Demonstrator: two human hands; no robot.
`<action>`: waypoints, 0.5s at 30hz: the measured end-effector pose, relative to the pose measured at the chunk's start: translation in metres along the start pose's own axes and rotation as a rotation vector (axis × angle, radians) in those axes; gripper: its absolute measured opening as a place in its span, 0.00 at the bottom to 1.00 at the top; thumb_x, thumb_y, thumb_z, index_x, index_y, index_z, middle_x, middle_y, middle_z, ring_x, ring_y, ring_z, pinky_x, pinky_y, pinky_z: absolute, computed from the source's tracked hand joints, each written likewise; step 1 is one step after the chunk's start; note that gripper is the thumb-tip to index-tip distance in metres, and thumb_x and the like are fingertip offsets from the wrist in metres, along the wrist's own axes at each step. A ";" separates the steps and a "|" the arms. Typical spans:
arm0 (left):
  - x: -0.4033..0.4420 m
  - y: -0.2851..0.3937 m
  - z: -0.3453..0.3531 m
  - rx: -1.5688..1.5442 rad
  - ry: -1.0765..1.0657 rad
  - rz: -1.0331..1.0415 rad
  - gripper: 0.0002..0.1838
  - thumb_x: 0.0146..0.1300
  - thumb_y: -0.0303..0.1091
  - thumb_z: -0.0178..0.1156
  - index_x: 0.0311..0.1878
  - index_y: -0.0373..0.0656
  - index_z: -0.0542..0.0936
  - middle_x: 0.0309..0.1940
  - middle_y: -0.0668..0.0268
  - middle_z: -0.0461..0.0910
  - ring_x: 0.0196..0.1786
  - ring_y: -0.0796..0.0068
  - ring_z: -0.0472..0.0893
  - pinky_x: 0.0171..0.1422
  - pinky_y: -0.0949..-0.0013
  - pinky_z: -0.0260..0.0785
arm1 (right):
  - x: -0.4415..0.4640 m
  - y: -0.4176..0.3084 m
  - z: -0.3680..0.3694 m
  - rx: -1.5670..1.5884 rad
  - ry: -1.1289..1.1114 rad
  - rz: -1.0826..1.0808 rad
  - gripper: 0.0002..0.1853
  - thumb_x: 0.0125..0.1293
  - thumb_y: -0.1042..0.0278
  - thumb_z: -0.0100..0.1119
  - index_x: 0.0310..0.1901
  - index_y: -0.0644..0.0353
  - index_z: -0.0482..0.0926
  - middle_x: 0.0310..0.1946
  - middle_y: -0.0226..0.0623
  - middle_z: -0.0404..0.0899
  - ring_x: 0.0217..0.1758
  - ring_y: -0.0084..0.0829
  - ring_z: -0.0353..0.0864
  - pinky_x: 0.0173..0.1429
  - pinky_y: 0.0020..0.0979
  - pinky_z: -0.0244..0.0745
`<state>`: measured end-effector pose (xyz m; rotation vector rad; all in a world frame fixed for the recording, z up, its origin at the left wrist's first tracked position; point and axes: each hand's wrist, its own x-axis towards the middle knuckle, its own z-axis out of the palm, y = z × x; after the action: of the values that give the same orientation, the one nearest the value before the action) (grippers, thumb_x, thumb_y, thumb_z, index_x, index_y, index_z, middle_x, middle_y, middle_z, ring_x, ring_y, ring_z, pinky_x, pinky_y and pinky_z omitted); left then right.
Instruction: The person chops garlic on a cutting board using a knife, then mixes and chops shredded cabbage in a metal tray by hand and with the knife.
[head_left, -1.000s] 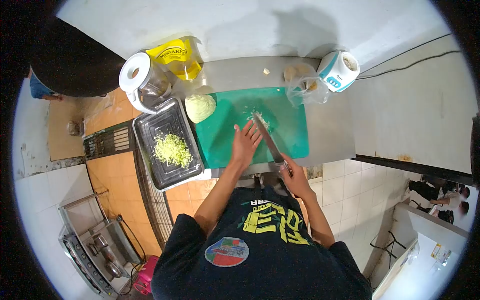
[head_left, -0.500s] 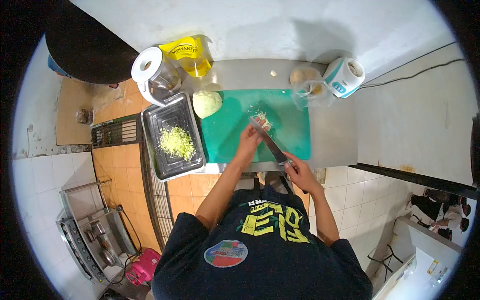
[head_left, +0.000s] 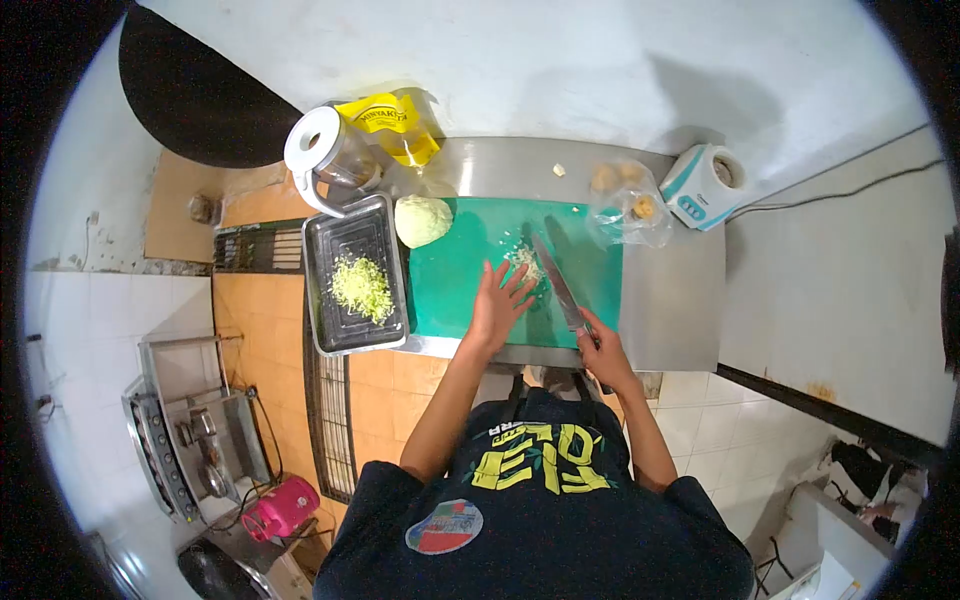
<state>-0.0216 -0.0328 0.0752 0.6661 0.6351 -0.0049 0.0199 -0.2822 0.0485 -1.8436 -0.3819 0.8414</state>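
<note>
Over the green cutting board (head_left: 460,290), my left hand (head_left: 497,308) has its fingers spread and holds nothing. My right hand (head_left: 603,352) is wrapped round the handle of a large knife (head_left: 560,287), whose blade points away from me over the board. Beside the blade lies a small heap of finely chopped pale pieces (head_left: 525,262), just beyond my left fingertips. A cabbage piece (head_left: 422,221) rests at the board's far left corner. Left of the board, a black metal tray (head_left: 333,322) holds shredded green cabbage (head_left: 362,289).
Behind the tray stand a blender jug (head_left: 340,155) and a yellow oil pouch (head_left: 395,125). A clear plastic bag (head_left: 630,205) with round brownish items lies at the back right, beside a white and teal blender base (head_left: 703,187). A pink gas cylinder (head_left: 283,507) stands at lower left.
My left hand, near the chopped pieces and knife tip half a second ago, is now drawn back with fingers spread. The knife has moved right, away from it. The camera view has shifted.
</note>
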 end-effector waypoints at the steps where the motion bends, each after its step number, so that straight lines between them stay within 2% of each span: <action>1: 0.000 -0.001 -0.002 -0.003 0.036 0.000 0.51 0.78 0.71 0.41 0.86 0.41 0.42 0.84 0.50 0.55 0.82 0.47 0.62 0.85 0.41 0.53 | 0.004 -0.001 -0.001 0.010 -0.014 -0.005 0.27 0.80 0.66 0.55 0.78 0.57 0.69 0.27 0.29 0.75 0.26 0.18 0.69 0.31 0.27 0.69; 3: -0.004 -0.006 -0.005 -0.010 0.108 -0.012 0.53 0.77 0.73 0.42 0.87 0.42 0.39 0.84 0.50 0.55 0.83 0.47 0.61 0.85 0.40 0.53 | 0.002 -0.004 -0.009 0.067 -0.138 -0.029 0.26 0.80 0.65 0.56 0.76 0.59 0.71 0.27 0.30 0.76 0.27 0.18 0.71 0.32 0.27 0.70; 6: -0.009 -0.006 -0.001 -0.130 0.037 0.036 0.49 0.80 0.68 0.42 0.87 0.43 0.40 0.83 0.47 0.56 0.80 0.49 0.66 0.84 0.44 0.56 | 0.012 -0.009 -0.019 -0.225 0.004 -0.143 0.27 0.76 0.62 0.61 0.73 0.59 0.74 0.35 0.52 0.85 0.35 0.32 0.83 0.46 0.36 0.79; 9: -0.003 -0.011 -0.003 0.177 0.150 0.217 0.39 0.84 0.47 0.51 0.86 0.41 0.46 0.83 0.48 0.58 0.75 0.50 0.75 0.81 0.50 0.62 | 0.018 -0.018 -0.033 -0.134 0.175 -0.050 0.29 0.72 0.59 0.67 0.72 0.58 0.76 0.27 0.46 0.82 0.27 0.28 0.78 0.37 0.34 0.76; 12: 0.001 -0.011 0.011 0.614 0.171 0.394 0.35 0.77 0.20 0.52 0.84 0.43 0.56 0.80 0.46 0.64 0.72 0.52 0.78 0.77 0.54 0.67 | 0.018 -0.015 -0.056 -0.159 0.403 -0.069 0.32 0.68 0.58 0.72 0.71 0.57 0.77 0.20 0.36 0.78 0.20 0.25 0.73 0.30 0.33 0.72; 14: 0.024 -0.014 0.001 0.647 0.138 0.337 0.36 0.70 0.12 0.51 0.81 0.44 0.64 0.81 0.47 0.61 0.73 0.51 0.78 0.75 0.51 0.70 | 0.029 -0.014 -0.071 -0.107 0.626 -0.097 0.33 0.67 0.57 0.74 0.71 0.58 0.77 0.17 0.34 0.76 0.18 0.25 0.71 0.28 0.32 0.71; 15: 0.034 -0.011 0.008 0.783 0.132 0.406 0.37 0.68 0.11 0.51 0.79 0.45 0.66 0.81 0.48 0.61 0.73 0.50 0.77 0.74 0.51 0.70 | 0.038 -0.015 -0.080 -0.079 0.740 -0.117 0.34 0.66 0.57 0.74 0.71 0.58 0.77 0.16 0.33 0.75 0.17 0.25 0.70 0.27 0.32 0.70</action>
<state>0.0075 -0.0398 0.0548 1.5558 0.6085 0.1761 0.1042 -0.3069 0.0663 -2.0340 -0.0463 0.0308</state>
